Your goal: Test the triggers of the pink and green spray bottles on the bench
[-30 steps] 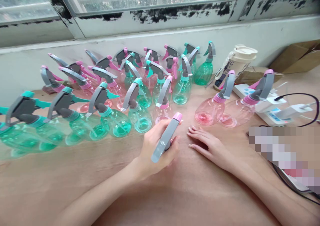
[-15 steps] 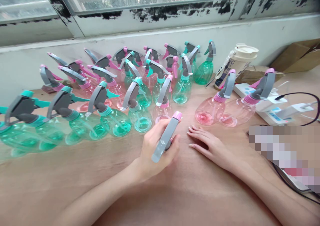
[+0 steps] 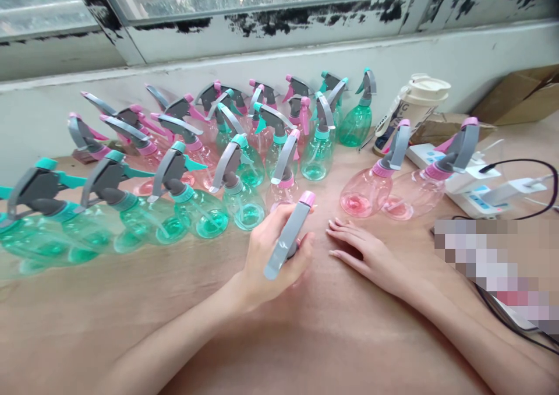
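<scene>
My left hand (image 3: 271,258) is wrapped round the neck of a spray bottle (image 3: 289,232) with a grey head and pink nozzle. The hand hides most of that bottle's body. Flat on the table rests my right hand (image 3: 360,244), its fingers stretched out and holding nothing. Behind the held bottle stands another pink spray bottle (image 3: 283,190). A green spray bottle (image 3: 248,211) is close to its left. To the right, two pink spray bottles, one nearer (image 3: 364,194) and one farther right (image 3: 417,191), stand beyond my right hand.
A row of green spray bottles (image 3: 203,214) runs left, with several more pink and green ones behind. A lidded cup (image 3: 417,101), a cardboard box (image 3: 517,95) and a power strip (image 3: 484,201) with cables lie right. A blurred patch (image 3: 502,267) covers something on the wooden table (image 3: 305,348).
The spray bottle in my left hand has risen very slightly, and a little of its pink body shows below the hand. My right hand stays flat in place.
</scene>
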The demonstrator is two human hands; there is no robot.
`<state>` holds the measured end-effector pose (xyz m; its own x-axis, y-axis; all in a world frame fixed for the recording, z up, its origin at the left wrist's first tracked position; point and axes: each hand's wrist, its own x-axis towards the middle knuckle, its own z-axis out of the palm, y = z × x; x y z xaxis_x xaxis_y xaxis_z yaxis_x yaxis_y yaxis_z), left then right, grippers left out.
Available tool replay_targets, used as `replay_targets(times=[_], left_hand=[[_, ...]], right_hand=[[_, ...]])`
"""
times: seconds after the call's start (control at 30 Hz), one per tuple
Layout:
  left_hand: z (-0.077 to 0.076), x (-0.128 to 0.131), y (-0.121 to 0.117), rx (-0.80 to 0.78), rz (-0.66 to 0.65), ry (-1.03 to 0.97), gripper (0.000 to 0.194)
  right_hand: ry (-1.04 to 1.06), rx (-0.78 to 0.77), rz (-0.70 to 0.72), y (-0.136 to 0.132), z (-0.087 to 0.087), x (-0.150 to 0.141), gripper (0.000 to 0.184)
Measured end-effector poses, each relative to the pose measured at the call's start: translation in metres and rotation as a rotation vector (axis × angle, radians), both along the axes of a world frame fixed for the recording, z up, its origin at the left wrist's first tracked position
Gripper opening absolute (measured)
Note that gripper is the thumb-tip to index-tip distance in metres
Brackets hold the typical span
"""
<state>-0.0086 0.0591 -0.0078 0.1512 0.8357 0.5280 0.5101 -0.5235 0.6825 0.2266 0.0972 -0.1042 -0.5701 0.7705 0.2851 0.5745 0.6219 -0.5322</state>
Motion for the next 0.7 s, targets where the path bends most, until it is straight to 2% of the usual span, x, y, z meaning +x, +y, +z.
replay_targets(times=[0.33, 0.7], left_hand=[[-0.0041, 0.0015, -0.0025, 0.014, 0.016, -0.002, 0.025], [-0.0049, 0.0028, -0.0011, 0.051, 0.027, -0.027, 0.019]], right_hand=[[-0.023, -0.012, 0.009, 0.0003, -0.0008, 0.0005, 0.041], [-0.027, -0.006, 0.007, 0.0003, -0.0004, 0.0016, 0.042]])
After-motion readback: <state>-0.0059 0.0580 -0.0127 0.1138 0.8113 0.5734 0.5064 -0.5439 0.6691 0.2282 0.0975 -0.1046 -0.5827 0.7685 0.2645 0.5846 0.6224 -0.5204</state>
